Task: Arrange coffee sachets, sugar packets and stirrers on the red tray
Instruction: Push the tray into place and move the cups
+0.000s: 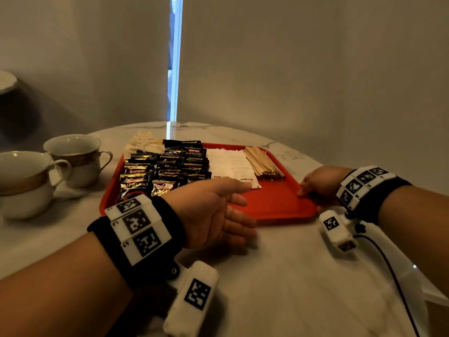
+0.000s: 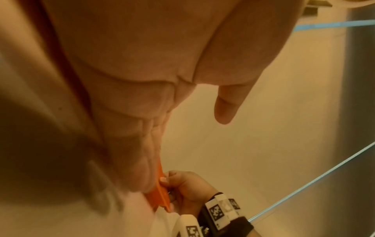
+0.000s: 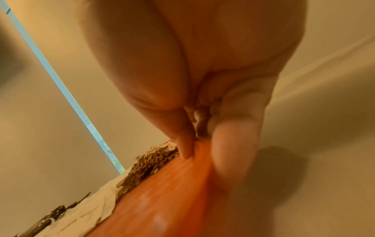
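Pinching red tray rim: right fingers.

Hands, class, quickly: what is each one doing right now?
Left hand: open, fingers straight along the near rim of the red tray, holding nothing.
Right hand: pinching the tray's right edge.

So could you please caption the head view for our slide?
Right hand grips the red tray holding sachets, sugar, stirrers.

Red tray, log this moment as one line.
red tray: loaded | right hand: pinches right rim | left hand: open by front rim | cups: left of tray
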A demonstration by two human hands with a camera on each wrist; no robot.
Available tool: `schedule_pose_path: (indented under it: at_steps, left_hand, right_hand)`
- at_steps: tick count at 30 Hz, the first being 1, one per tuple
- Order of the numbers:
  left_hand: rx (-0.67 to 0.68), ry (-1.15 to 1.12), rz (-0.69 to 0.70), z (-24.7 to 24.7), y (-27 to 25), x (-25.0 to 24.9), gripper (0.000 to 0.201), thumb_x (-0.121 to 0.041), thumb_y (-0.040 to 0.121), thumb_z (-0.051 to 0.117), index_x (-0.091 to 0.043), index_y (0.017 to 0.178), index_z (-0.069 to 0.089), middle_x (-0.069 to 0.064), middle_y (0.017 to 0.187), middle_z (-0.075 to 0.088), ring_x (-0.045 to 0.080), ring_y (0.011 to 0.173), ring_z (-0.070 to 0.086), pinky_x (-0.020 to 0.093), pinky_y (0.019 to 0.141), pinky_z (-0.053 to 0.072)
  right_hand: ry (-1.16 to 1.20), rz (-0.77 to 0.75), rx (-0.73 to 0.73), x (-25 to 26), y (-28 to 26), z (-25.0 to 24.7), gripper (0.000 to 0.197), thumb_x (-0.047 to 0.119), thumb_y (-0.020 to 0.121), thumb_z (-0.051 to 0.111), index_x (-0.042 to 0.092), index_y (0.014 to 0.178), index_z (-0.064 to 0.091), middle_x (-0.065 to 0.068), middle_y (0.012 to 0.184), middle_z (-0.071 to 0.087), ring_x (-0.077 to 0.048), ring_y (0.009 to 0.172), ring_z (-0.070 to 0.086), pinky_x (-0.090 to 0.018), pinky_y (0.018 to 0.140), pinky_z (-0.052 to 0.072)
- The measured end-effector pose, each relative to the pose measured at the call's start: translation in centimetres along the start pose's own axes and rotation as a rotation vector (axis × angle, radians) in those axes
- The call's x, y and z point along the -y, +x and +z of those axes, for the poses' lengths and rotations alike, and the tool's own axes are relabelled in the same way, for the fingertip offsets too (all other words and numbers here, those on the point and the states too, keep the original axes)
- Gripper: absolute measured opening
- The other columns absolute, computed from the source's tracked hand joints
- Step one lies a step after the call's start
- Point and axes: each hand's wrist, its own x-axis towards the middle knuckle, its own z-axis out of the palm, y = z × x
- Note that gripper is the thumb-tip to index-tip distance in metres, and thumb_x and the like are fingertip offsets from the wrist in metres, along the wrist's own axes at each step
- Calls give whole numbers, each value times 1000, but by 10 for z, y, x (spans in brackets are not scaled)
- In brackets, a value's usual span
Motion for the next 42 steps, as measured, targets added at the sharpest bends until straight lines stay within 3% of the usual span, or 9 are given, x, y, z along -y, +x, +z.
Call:
schedule_pose_path:
  at_steps: [7, 10, 17, 19, 22, 27, 33, 39, 42]
  left_hand:
    - [-117, 75, -18, 2, 13, -12, 72, -38, 98, 54, 3, 153, 30, 32, 129, 63, 42, 122, 61, 48, 113, 42]
    - [-163, 103, -33, -1, 23, -23, 75, -36, 97, 58, 3, 153, 28, 31, 128, 64, 41, 122, 61, 48, 113, 42]
    - [-260, 109, -1, -16, 45, -44, 75, -38, 98, 58, 5, 152, 29, 31, 128, 62, 40, 117, 63, 46, 110, 46]
    - [-293, 79, 14, -27, 51, -43, 71, -38, 97, 58, 5, 149, 35, 28, 124, 64, 37, 112, 65, 44, 106, 49]
    - [-359, 20, 54, -48, 59, -41, 57, -35, 98, 58, 1, 139, 45, 20, 116, 64, 35, 108, 66, 46, 103, 51]
    - [-407, -105, 93, -88, 59, -51, 66, -36, 96, 59, -4, 149, 39, 20, 132, 56, 40, 109, 66, 46, 96, 53]
    - [-536, -263, 201, -119, 64, -59, 63, -30, 98, 55, -4, 152, 35, 12, 106, 53, 38, 114, 62, 49, 105, 47]
    - [-624, -346, 271, -128, 71, -63, 37, -21, 96, 58, -11, 130, 47, 11, 144, 44, 39, 115, 60, 51, 107, 47]
    - [-639, -342, 292, -131, 76, -63, 48, -22, 96, 57, -12, 142, 46, 10, 147, 43, 39, 118, 59, 50, 108, 45]
  right_hand:
    - [70, 39, -42, -10, 11, -4, 22, 11, 90, 70, -5, 103, 66, -23, 77, 68, -34, 60, 65, -43, 70, 58]
    - [118, 62, -63, -17, 12, -8, 17, 7, 93, 66, -8, 101, 64, -18, 59, 66, -32, 49, 64, -35, 55, 56]
    - [275, 89, -20, -15, 28, -8, 14, 2, 97, 56, -9, 106, 58, -22, 67, 69, -33, 49, 66, -33, 44, 53]
    - [382, 89, 51, -8, 36, -4, 21, 5, 99, 54, -6, 117, 55, -19, 84, 66, -29, 60, 65, -35, 51, 57]
    - [540, 65, 131, 8, 52, 4, 30, 3, 99, 50, -4, 128, 50, -20, 109, 65, -35, 102, 70, -51, 90, 58]
    - [506, -47, 178, 49, 67, 15, 28, -3, 99, 43, -3, 125, 53, -19, 88, 59, -22, 50, 64, -26, 42, 53]
    - [510, -120, 271, 92, 94, 31, 11, -2, 100, 47, 1, 102, 57, -12, 64, 55, -13, 39, 52, -18, 37, 47]
    - [622, -108, 314, 105, 120, 39, 28, 1, 96, 56, 7, 123, 61, -12, 96, 73, -15, 60, 68, -14, 37, 45]
    - [633, -104, 280, 109, 122, 40, 24, 5, 97, 57, 14, 119, 61, -10, 86, 75, -14, 52, 67, -13, 31, 38]
